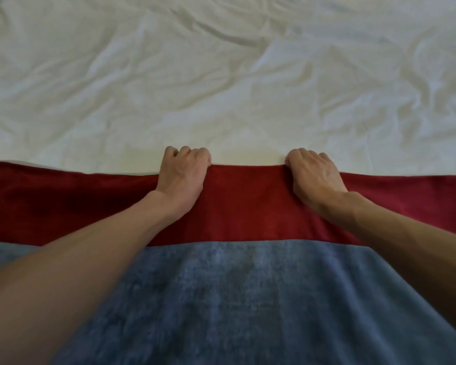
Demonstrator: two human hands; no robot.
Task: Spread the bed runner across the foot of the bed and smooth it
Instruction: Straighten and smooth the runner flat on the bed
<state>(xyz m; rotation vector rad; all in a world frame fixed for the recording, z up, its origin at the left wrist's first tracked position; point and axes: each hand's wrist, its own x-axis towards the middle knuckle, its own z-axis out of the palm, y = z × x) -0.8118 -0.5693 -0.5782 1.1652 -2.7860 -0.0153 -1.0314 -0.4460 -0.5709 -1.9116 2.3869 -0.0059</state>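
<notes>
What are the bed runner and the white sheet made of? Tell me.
Bed runner: likely a soft napped fabric, perhaps velvet or chenille; matte, fuzzy surface. White sheet: probably thin woven cotton or a blend; smooth, with many fine creases.

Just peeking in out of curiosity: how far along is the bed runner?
Done: the bed runner already lies across the white bedding. In hand: the left hand and right hand grip its far red edge. Left: straightening that wavy edge and smoothing.

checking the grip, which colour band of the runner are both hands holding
The red band, bordering the white sheet; the blue-grey band lies nearer, ungripped.
</notes>
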